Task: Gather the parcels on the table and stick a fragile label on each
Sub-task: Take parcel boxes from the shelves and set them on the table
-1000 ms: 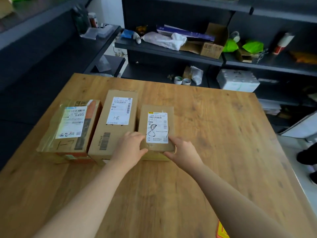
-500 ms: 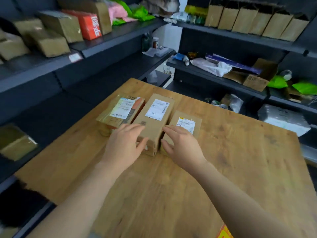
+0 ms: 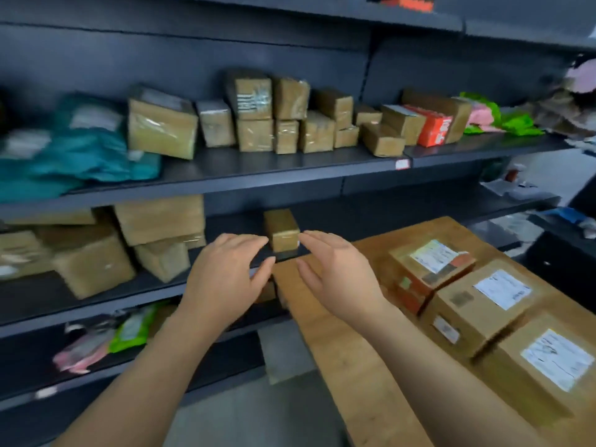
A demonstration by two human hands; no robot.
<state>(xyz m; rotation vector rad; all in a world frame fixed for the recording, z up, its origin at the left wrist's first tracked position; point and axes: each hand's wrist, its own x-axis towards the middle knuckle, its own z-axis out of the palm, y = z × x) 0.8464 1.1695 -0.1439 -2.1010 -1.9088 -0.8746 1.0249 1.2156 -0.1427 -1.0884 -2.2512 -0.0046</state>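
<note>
Three cardboard parcels lie side by side on the wooden table [image 3: 338,350] at the right: a taped one with an orange side [image 3: 430,269], a middle one [image 3: 480,301] and a near one [image 3: 541,362], each with a white shipping label. My left hand [image 3: 222,279] and my right hand [image 3: 335,275] are raised, fingers apart, holding nothing, in front of a dark shelf. Between their fingertips, further back, a small brown box [image 3: 281,230] stands on the middle shelf board. The view is blurred.
The dark shelf unit [image 3: 290,166] fills the left and centre. Its upper board holds several brown boxes, a red box [image 3: 433,129] and teal bags [image 3: 74,156]. Larger cartons [image 3: 93,262] sit on the middle board, bags on the lower one. Grey floor lies below.
My view has swung left from the table to the shelves. Both hands have left the parcels and moved left, up toward the middle shelf board. The three parcels stay in their row.
</note>
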